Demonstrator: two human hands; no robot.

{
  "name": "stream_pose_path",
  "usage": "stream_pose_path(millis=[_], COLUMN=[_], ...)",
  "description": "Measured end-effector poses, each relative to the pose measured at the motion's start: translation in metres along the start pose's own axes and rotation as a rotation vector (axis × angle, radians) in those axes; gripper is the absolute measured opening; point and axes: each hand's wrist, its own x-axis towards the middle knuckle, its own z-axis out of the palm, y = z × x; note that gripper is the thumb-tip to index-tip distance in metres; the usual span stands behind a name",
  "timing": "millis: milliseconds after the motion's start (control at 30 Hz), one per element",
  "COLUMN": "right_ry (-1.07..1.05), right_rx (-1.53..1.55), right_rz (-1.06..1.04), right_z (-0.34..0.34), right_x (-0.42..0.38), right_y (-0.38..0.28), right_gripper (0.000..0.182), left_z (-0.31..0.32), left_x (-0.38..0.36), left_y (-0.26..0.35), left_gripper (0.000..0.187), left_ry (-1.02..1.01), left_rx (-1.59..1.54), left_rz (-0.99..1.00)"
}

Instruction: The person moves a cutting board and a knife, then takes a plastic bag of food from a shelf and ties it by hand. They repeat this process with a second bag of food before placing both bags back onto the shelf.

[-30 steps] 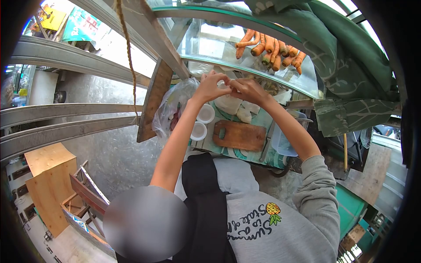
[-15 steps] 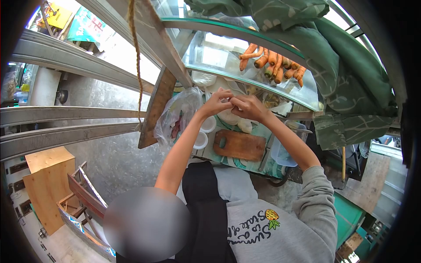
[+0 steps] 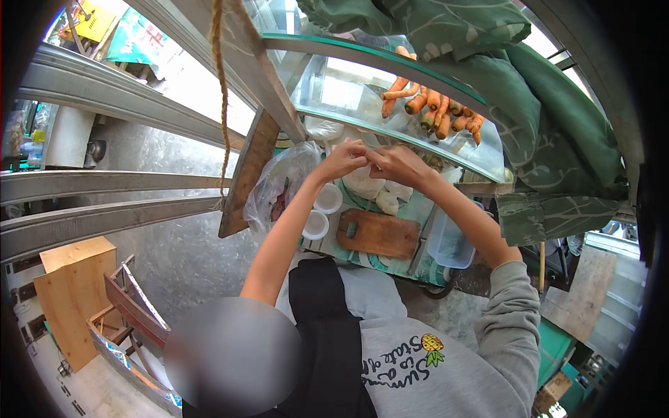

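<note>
My left hand (image 3: 343, 160) and my right hand (image 3: 398, 166) meet above the far side of the work table, fingers bent and closed toward each other. Whatever they hold between the fingertips, if anything, is too small or hidden to make out. Directly below them lie white plastic bags (image 3: 364, 184) with contents I cannot identify. Nearer to my body, a wooden cutting board (image 3: 378, 235) rests on the table beside two round white-lidded tubs, one of them this near tub (image 3: 316, 225). A clear plastic bag (image 3: 282, 182) is left of my left hand.
Several carrots (image 3: 439, 111) lie on a glass shelf (image 3: 327, 97) just beyond my hands. Green patterned cloth (image 3: 557, 118) hangs at the right. A clear plastic container (image 3: 451, 240) stands right of the board. A rope (image 3: 224, 104) hangs at the left by metal rails (image 3: 111, 181).
Both hands stay together at the same spot, with the right hand's fingers and wrist slightly shifted. The right elbow has moved a little outward, and the view has tilted slightly.
</note>
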Motion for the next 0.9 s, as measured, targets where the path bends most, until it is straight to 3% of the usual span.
stream_pose_path(millis=[133, 400, 467, 633, 700, 900], right_ry=[-0.02, 0.003, 0.125, 0.185, 0.224, 0.266], right_rx=[-0.081, -0.168, -0.133, -0.076, -0.068, -0.028], right_rz=[0.018, 0.102, -0.027, -0.1, -0.125, -0.143], right_z=[0.004, 0.012, 0.013, 0.012, 0.012, 0.013], right_x=[0.004, 0.003, 0.003, 0.0, -0.002, -0.005], right_y=[0.003, 0.002, 0.004, 0.0, -0.001, -0.004], right_gripper=[0.02, 0.015, 0.014, 0.017, 0.018, 0.02], left_z=[-0.002, -0.001, 0.0, 0.001, 0.006, 0.013], left_x=[0.003, -0.001, -0.006, -0.009, -0.01, -0.008], left_y=[0.007, 0.002, 0.005, 0.002, 0.0, -0.011], left_gripper=[0.015, 0.023, 0.024, 0.027, 0.024, 0.024], left_ry=[0.021, 0.106, 0.119, 0.074, 0.054, 0.043], left_rx=[-0.048, 0.232, 0.217, 0.193, 0.0, -0.196], left_rz=[-0.028, -0.176, -0.158, -0.039, -0.005, 0.007])
